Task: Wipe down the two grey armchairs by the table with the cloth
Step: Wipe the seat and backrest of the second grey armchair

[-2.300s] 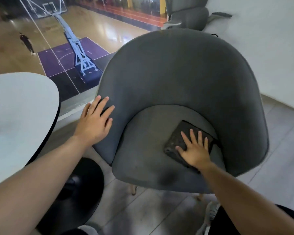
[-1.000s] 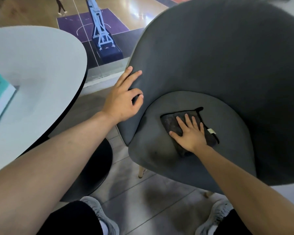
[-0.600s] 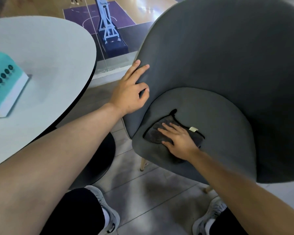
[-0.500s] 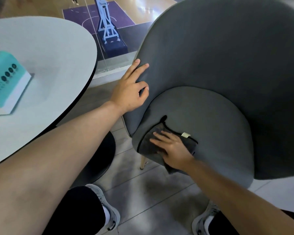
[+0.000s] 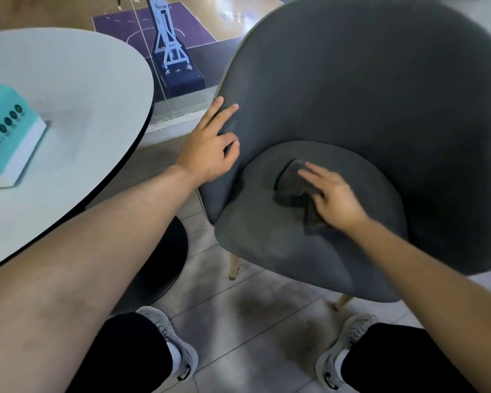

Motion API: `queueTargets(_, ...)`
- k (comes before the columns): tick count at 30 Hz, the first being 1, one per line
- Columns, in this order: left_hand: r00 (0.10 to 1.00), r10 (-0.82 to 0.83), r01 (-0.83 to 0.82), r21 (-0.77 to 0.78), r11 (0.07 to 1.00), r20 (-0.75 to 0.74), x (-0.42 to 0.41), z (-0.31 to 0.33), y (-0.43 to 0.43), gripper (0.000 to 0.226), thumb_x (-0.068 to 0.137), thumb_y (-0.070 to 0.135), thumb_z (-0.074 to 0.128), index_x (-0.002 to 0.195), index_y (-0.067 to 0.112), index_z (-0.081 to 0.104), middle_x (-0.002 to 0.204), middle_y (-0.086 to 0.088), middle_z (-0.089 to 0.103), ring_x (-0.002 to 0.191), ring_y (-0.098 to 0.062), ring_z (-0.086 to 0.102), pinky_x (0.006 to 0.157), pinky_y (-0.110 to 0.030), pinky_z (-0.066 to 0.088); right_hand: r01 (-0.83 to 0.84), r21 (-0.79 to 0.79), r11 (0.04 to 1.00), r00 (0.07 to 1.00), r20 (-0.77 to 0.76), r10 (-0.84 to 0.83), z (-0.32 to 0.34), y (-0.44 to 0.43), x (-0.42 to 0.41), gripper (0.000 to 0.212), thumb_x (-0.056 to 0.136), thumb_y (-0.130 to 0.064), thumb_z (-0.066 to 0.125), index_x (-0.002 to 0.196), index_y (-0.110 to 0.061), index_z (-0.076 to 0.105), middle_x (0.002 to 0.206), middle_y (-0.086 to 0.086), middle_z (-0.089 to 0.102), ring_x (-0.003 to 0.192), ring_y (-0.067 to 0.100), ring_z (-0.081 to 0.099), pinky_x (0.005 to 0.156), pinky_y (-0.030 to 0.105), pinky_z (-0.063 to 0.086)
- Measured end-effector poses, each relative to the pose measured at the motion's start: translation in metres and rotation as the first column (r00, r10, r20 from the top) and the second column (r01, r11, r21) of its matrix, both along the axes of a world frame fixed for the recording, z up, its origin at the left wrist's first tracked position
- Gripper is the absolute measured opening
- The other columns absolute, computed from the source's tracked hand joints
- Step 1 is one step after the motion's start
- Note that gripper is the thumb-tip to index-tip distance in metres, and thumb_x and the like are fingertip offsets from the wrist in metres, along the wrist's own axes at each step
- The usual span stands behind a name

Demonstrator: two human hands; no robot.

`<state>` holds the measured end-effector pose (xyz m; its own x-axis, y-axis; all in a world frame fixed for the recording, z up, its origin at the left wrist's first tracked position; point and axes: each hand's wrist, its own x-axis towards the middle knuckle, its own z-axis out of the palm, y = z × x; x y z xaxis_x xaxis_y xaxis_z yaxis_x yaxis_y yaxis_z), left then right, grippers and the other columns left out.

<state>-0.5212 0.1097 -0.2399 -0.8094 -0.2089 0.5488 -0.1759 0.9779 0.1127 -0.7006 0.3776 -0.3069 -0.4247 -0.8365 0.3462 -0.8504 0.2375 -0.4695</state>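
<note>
One grey armchair fills the middle and right of the view, with its round seat cushion facing me. A dark grey cloth lies crumpled on the cushion. My right hand presses flat on the cloth with straight fingers, slightly blurred. My left hand rests on the chair's left front edge, two fingers straight up along the rim and the others bent against it. The second armchair is out of view.
A round white table with a dark edge stands to the left, its black base on the tiled floor. A teal and white box sits on it. My shoes are below. A glass pane behind overlooks a basketball court.
My right hand slid the cloth from the cushion's front left edge back toward its middle. My left hand stayed on the chair's left edge.
</note>
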Motion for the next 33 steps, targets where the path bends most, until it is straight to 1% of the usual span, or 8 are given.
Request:
queueTargets(2,1.000,-0.006,0.006,-0.006,1.000,-0.011,0.000,-0.001,-0.001,0.033,0.099,0.026,0.050,0.087,0.014,0.077,0.158,-0.007,0.044,0.154,-0.030,0.023,0.122,-0.041,0.030,0.161,0.134,0.978,0.981,0.090,-0.174,-0.002,-0.004,-0.043,0.047,0.094,-0.018,0.060,0.141,-0.022,0.054,0.152,0.008,0.043,0.134,0.031,0.045,0.115,0.027,0.025)
queueTargets(4,1.000,-0.004,0.003,-0.010,1.000,-0.016,-0.001,-0.001,-0.001,0.031,0.099,0.025,0.051,0.086,0.014,0.077,0.157,-0.007,0.044,0.154,-0.031,0.024,0.123,-0.039,0.028,0.285,0.389,0.876,0.910,0.176,-0.374,-0.021,-0.004,-0.070,0.052,0.097,-0.043,0.054,0.147,-0.034,0.043,0.161,0.002,0.028,0.145,0.026,0.028,0.120,0.035,0.019)
queueTargets(7,1.000,0.001,-0.001,-0.011,1.000,-0.026,-0.001,-0.003,-0.002,0.029,0.098,0.024,0.052,0.086,0.015,0.077,0.157,-0.006,0.045,0.154,-0.031,0.024,0.123,-0.033,0.026,0.381,0.583,0.718,0.877,0.020,-0.481,-0.061,-0.003,-0.061,0.058,0.095,-0.065,0.037,0.149,-0.047,0.029,0.165,-0.003,0.009,0.151,0.027,0.005,0.119,0.050,0.007)
queueTargets(10,0.999,0.005,-0.006,-0.020,1.000,-0.034,-0.002,-0.003,-0.002,0.029,0.098,0.024,0.053,0.087,0.014,0.078,0.156,-0.007,0.046,0.153,-0.031,0.026,0.123,-0.033,0.025,0.405,0.493,0.770,0.900,-0.066,-0.431,-0.069,-0.014,-0.035,0.054,0.095,-0.063,0.036,0.147,-0.047,0.032,0.163,-0.004,0.017,0.149,0.026,0.012,0.116,0.053,0.016)
queueTargets(17,0.999,0.005,-0.006,-0.024,1.000,-0.035,-0.001,-0.001,0.000,0.029,0.098,0.022,0.053,0.085,0.013,0.077,0.156,-0.007,0.046,0.153,-0.032,0.027,0.124,-0.031,0.023,0.038,0.330,0.943,0.987,-0.157,0.015,-0.072,-0.014,0.073,0.045,0.091,-0.046,0.049,0.134,-0.039,0.056,0.150,-0.004,0.045,0.134,0.029,0.044,0.097,0.048,0.043)
queueTargets(24,1.000,0.010,-0.010,-0.008,1.000,-0.004,0.002,0.001,0.001,0.030,0.098,0.024,0.052,0.089,0.011,0.078,0.157,-0.006,0.044,0.154,-0.030,0.025,0.123,-0.035,0.027,-0.413,0.294,0.862,0.841,-0.240,0.485,-0.097,0.016,0.167,0.047,0.085,-0.019,0.044,0.125,-0.033,0.063,0.149,-0.002,0.047,0.132,0.032,0.046,0.097,0.047,0.045)
queueTargets(28,1.000,0.007,-0.007,-0.002,1.000,0.009,0.001,0.001,0.001,0.031,0.099,0.024,0.051,0.089,0.011,0.077,0.158,-0.007,0.043,0.154,-0.030,0.022,0.123,-0.038,0.027,-0.369,0.119,0.922,0.907,-0.167,0.385,-0.098,0.025,0.170,0.047,0.090,-0.010,0.051,0.131,-0.030,0.060,0.150,0.002,0.045,0.127,0.033,0.049,0.098,0.046,0.044)
queueTargets(33,1.000,-0.006,0.006,-0.008,1.000,0.009,0.000,0.001,-0.001,0.031,0.099,0.024,0.050,0.089,0.011,0.076,0.158,-0.008,0.043,0.155,-0.031,0.022,0.124,-0.038,0.025,-0.090,-0.080,0.993,0.990,-0.113,0.081,-0.049,0.005,0.079,0.050,0.086,0.000,0.059,0.132,-0.020,0.061,0.147,0.008,0.047,0.124,0.035,0.051,0.103,0.046,0.041)
